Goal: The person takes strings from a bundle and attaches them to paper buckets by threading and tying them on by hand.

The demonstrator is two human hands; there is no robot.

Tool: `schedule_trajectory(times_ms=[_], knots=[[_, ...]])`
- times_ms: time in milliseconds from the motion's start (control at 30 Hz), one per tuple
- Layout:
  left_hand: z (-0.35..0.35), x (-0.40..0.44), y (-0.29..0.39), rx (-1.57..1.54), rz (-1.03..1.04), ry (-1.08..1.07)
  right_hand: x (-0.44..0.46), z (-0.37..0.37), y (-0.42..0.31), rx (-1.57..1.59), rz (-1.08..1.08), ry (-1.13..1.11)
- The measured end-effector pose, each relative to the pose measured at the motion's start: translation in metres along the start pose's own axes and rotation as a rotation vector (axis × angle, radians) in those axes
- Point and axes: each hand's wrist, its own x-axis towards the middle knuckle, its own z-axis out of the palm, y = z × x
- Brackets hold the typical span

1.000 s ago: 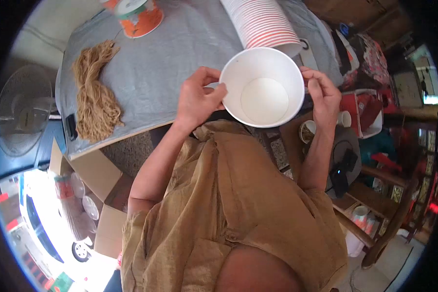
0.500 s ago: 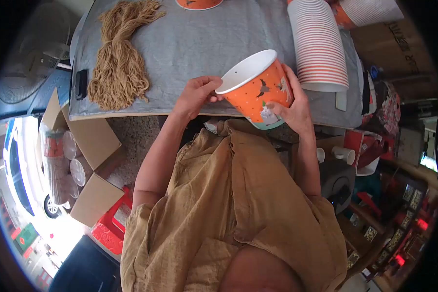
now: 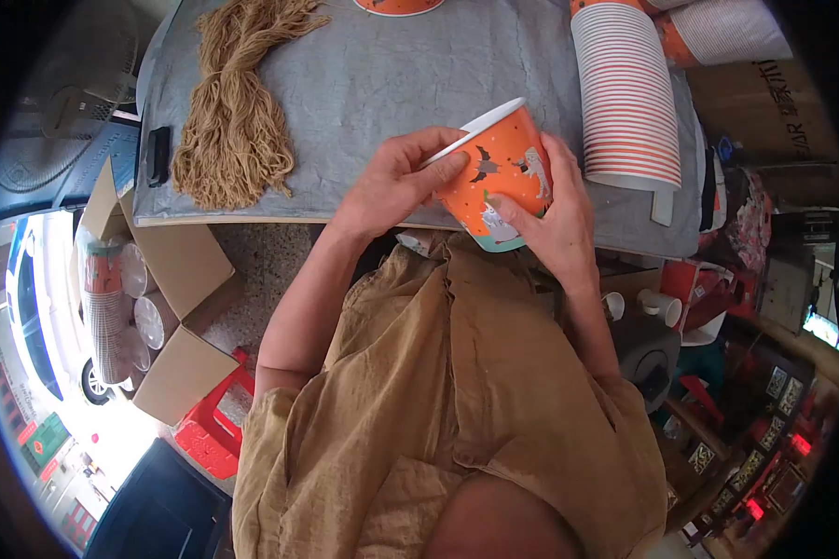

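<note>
An orange paper bucket (image 3: 480, 191) with a white rim, bat and ghostly figure prints and a green base is held tilted above the table's near edge. My left hand (image 3: 401, 177) grips its rim, thumb on the outer wall and fingers reaching over into the opening. Against the lower right side of the bucket, my right hand (image 3: 564, 224) is wrapped, its thumb lying across the printed front. The bucket's inside is turned away, so the left fingertips are hidden. Left of the hands lies a bundle of tan cord (image 3: 233, 121) on the grey table cover (image 3: 373, 84).
A long stack of nested paper buckets (image 3: 629, 102) lies at the right, with more stacks (image 3: 727, 33) behind. Another orange bucket (image 3: 399, 6) stands at the far edge. A black object (image 3: 158, 156) sits at the left. An open carton (image 3: 186, 373) with stacked cups and a red stool (image 3: 210, 429) are below.
The bucket has tipped so its opening faces away from me. My left hand has moved right and farther over the rim, with its thumb now on the outer wall.
</note>
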Motion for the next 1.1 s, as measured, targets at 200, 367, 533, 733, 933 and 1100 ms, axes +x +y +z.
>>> schedule_trajectory(times_ms=[200,367,533,733,933,1100], knots=[[0.005,-0.002,0.010,-0.097,-0.085,-0.083,0.006,0.009,-0.013,0.094,-0.161,0.099],[0.004,-0.001,0.005,-0.167,-0.102,-0.075,0.012,0.017,-0.017,0.135,-0.159,0.136],[0.001,0.000,0.002,-0.214,-0.094,-0.088,0.014,0.018,-0.016,0.126,-0.198,0.123],[0.003,0.001,0.001,-0.291,-0.116,-0.075,0.015,0.017,-0.016,0.139,-0.202,0.123],[0.004,0.002,0.000,-0.308,-0.117,-0.062,0.015,0.017,-0.015,0.136,-0.232,0.142],[0.004,0.003,-0.002,-0.316,-0.113,-0.058,0.015,0.019,-0.013,0.150,-0.250,0.149]])
